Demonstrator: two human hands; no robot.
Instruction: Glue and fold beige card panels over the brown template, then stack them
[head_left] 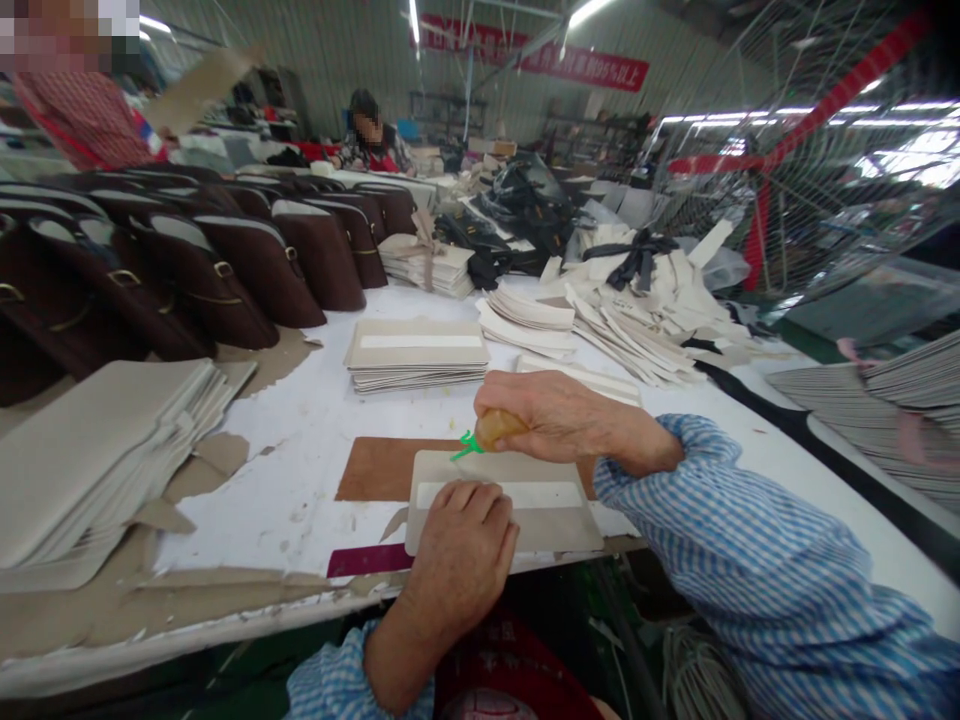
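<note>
My left hand (465, 535) lies on a beige fabric-like panel (551, 525) with rounded corners and a lighter strip (555, 494) across it. Its fingers are stretched out over the panel. Above the panel's far edge, my right hand (559, 410) is closed around a rounded, amber-coloured object (501, 428), whose kind I cannot make out. A bright green piece (469, 445) sticks out beside that object and reaches the panel's top edge. Under the panel lies a flat brown board (375, 470), partly covered. A purple strip (367, 560) lies left of my left hand.
A stack of similar beige panels (420, 350) stands just beyond. Loose beige strips (622, 320) pile up behind on the right. Dark brown bags (247, 270) stand in rows at left, with a panel pile (97, 450) before them. A fan cage (825, 150) is at right; two people work farther back.
</note>
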